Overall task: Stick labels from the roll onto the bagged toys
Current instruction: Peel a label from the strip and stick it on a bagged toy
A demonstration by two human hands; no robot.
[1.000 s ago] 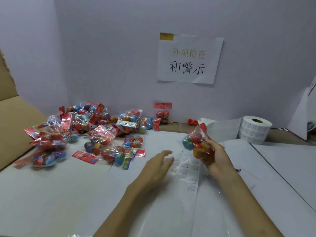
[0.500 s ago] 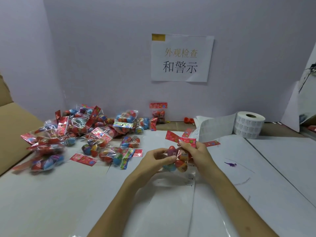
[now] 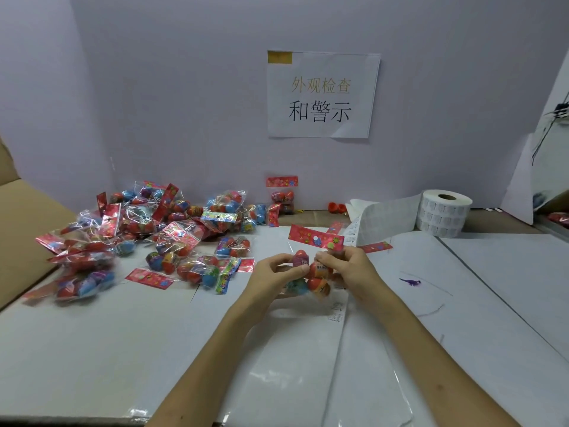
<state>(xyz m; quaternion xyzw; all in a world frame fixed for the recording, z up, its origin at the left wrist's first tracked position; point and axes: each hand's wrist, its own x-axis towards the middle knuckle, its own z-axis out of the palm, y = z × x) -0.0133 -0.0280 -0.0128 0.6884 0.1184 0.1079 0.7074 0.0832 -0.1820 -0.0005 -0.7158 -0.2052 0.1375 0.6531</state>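
Both hands hold one bag (image 3: pixel 318 286) above the table, in front and to the left of the roll (image 3: pixel 443 215). The left hand (image 3: pixel 271 278) pinches its left side. The right hand (image 3: pixel 354 269) curls round its right side, below the red header (image 3: pixel 315 238). The label strip (image 3: pixel 385 217) runs left from the roll. The pile of bags (image 3: pixel 154 235) lies far left of the roll.

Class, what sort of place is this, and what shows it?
Probably a packing or labelling bench for toys: a heap of bagged toys on the table, a roll of labels at the back, a printed sign on the wall.
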